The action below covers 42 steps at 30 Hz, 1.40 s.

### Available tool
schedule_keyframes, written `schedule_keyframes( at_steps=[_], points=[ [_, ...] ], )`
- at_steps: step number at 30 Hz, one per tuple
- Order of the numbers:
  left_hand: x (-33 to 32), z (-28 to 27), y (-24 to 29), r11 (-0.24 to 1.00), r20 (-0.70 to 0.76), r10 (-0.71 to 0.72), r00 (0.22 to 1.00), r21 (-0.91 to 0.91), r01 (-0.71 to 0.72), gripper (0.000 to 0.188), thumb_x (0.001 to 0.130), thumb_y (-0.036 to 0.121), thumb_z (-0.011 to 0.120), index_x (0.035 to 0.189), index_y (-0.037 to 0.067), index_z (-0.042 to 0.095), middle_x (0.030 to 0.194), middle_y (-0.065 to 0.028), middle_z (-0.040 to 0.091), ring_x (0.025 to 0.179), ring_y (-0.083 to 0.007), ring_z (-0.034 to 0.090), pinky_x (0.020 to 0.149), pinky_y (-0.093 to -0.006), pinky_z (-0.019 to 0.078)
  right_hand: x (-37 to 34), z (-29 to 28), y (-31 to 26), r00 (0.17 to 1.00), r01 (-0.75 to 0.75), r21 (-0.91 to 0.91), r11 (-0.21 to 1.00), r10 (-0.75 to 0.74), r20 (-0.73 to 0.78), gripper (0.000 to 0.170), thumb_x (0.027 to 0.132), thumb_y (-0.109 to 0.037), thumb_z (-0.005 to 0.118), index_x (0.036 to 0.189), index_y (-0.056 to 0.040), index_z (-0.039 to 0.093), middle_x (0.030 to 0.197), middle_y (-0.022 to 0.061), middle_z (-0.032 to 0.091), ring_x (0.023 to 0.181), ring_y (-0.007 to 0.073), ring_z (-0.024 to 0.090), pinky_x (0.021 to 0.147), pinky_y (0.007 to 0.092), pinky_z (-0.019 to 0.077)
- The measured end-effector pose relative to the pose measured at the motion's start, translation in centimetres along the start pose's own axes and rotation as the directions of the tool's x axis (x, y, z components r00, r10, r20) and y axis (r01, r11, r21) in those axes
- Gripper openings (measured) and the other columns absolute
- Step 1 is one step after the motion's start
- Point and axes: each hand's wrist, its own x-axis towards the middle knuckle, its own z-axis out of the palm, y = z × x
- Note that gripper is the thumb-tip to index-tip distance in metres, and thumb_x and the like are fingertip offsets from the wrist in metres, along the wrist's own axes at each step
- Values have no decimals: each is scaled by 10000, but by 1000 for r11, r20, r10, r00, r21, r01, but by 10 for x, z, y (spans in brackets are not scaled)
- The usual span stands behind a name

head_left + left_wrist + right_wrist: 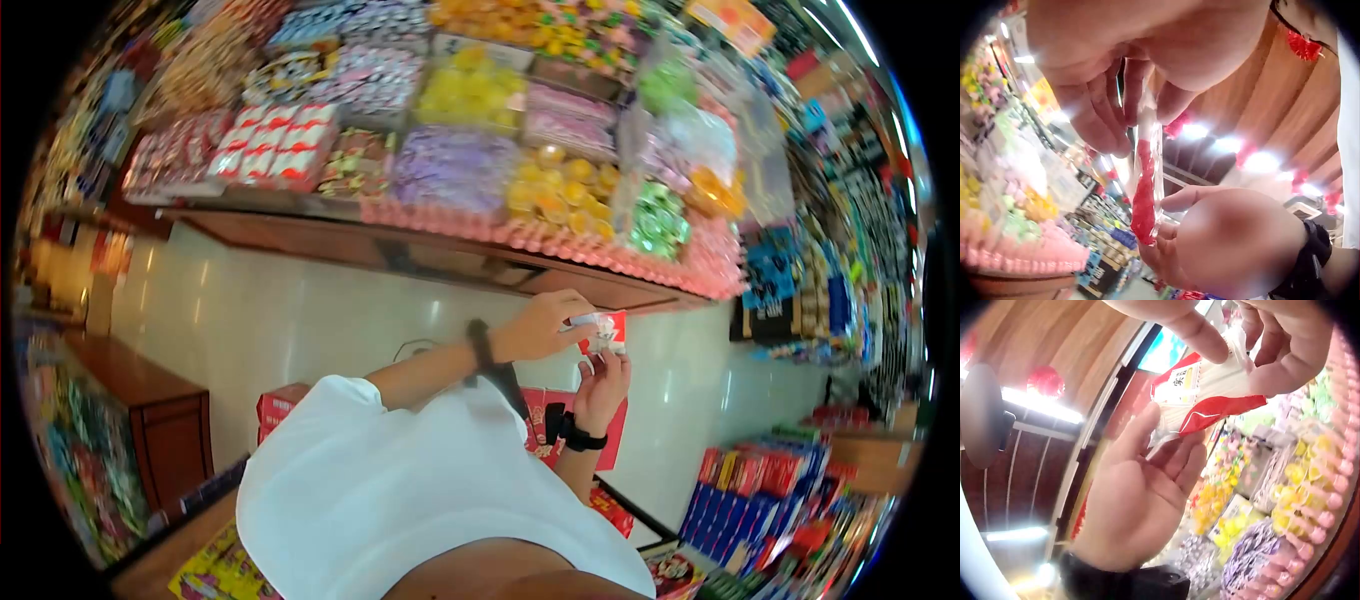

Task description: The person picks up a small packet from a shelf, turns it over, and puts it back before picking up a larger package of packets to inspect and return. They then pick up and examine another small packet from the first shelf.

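Between both hands is a small red-and-white plastic packet [1210, 390] with thin pale sticks showing through its clear part. My left hand [540, 325] pinches one end, thumb and fingertips on the wrapping. In the right wrist view, that end is crumpled under the left hand [1291, 347]. My right hand [600, 388] holds the opposite end, its thumb on the near face and its fingers curled behind. Seen edge-on in the left wrist view, the packet [1145, 187] looks thin, with the right hand [1229, 237] below it.
A wooden display counter [440, 245] with a pink scalloped edge stands just ahead, filled with wrapped sweets in compartments. Red and blue boxes [745, 500] are stacked at the right. Behind at the left is a brown cabinet [165, 430]. A red box [615, 440] lies below the right hand.
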Motion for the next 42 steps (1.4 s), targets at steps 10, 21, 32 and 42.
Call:
schedule_keyframes(
  at_steps=[10,21,32,42],
  points=[
    [-14,-154,-72,906,-513,-132,848,285,313,249,956,224,622,1071,11,680,982,-183,631,868,-339,629,774,-429,508,86,183,53,816,-238,-186,953,301,494,215,933,-164,583,1123,-65,567,1074,28,572,953,144,585,783,287,493],
    [-37,-310,-130,624,-642,-235,730,476,620,288,992,241,557,1169,28,639,925,-186,597,855,-382,562,809,-469,446,108,364,106,481,-524,-218,823,498,722,254,938,-118,604,1178,-37,584,1000,49,675,851,146,645,729,292,529],
    [-57,-446,-168,704,-850,-285,443,128,699,271,936,175,688,1126,-9,627,902,-68,629,754,-121,575,684,-273,492,87,508,150,287,-533,-418,736,622,729,392,935,-192,610,1292,-52,527,1067,78,637,884,203,626,614,296,514],
    [-71,-593,-252,672,-601,-118,790,537,509,234,939,124,609,1136,1,637,948,-157,605,915,-314,597,811,-401,486,64,624,225,506,-479,-278,832,521,687,384,938,-137,585,1304,-28,539,1160,63,636,999,175,615,771,339,509]
  ],
)
